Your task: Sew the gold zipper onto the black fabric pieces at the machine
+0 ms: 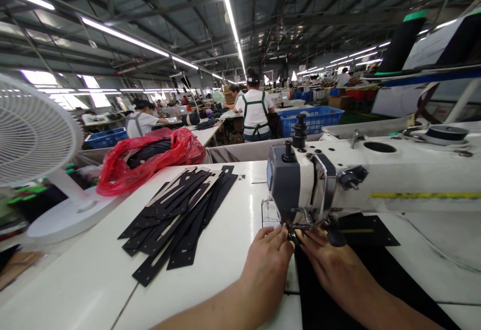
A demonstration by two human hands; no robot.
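My left hand (267, 266) is closed, its bent fingers and thumb at the needle area of a white and grey sewing machine (283, 180). Opposite it, my right hand (334, 262) presses its fingers together on a black fabric piece (391, 275), close to the presser foot. That piece runs from the needle area toward me, under my right forearm. The fingertips of both hands nearly meet, and they and the machine head partly hide the stitching spot. Another black strip (387, 232) lies under the machine arm.
A loose pile of black strips (184, 210) lies on the white table (225, 290) at left. Behind it is a red plastic bag (184, 144) with dark material. A white fan (33, 134) stands far left. Beyond are a blue basket (313, 119) and several people.
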